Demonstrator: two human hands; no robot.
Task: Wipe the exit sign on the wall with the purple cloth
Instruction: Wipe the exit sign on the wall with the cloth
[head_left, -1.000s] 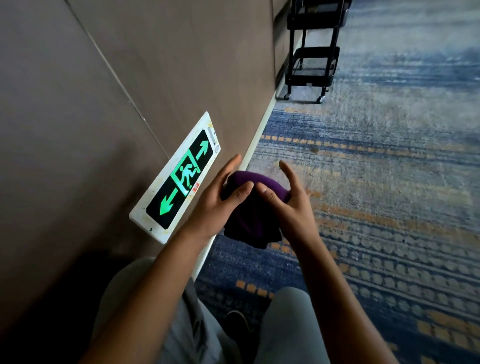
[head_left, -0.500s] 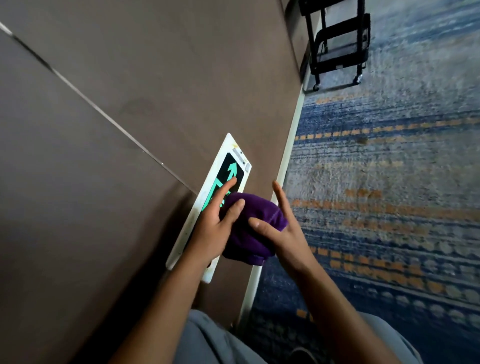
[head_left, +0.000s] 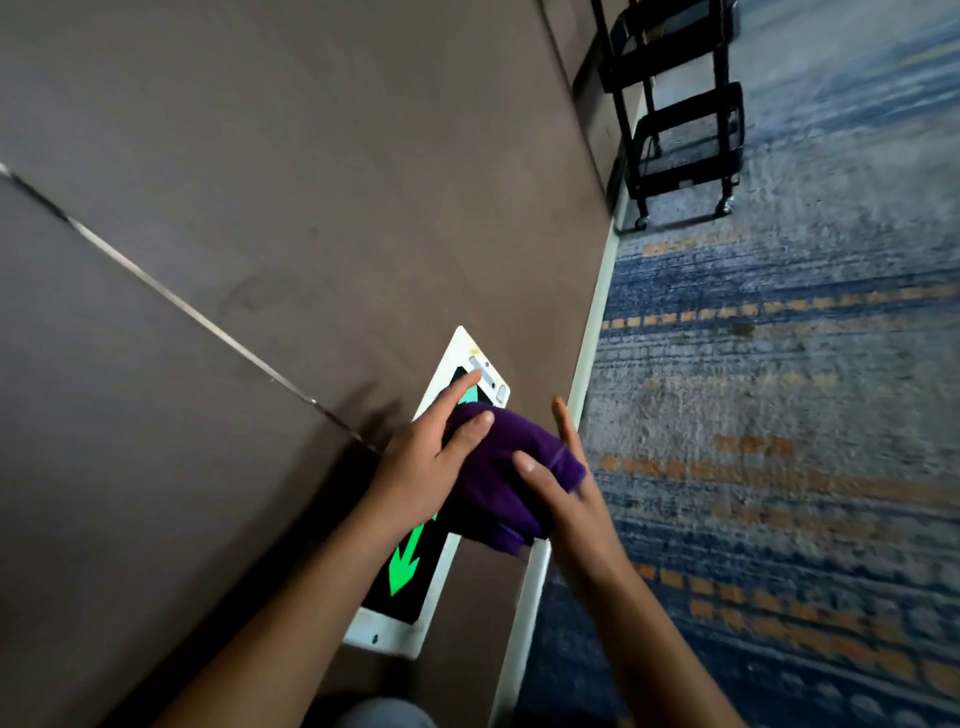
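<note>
Head view: since half a second ago the purple cloth (head_left: 506, 483) has slid onto the exit sign (head_left: 415, 597), now covering its middle so that only the lower green arrow and the top corner show. Both hands grasp the bunched, soft cloth: left hand (head_left: 423, 467) with forefinger stretched up the sign, right hand (head_left: 563, 499) pinching its right side. Sign is a flat, glossy white-framed rectangle on the matte brown wall (head_left: 311, 182). Black wire cart (head_left: 680, 114) stands on patterned blue carpet (head_left: 779, 415).

Open carpet (head_left: 779, 415) rightward; wall (head_left: 260, 208) blocks left, black cart (head_left: 680, 130) beyond
</note>
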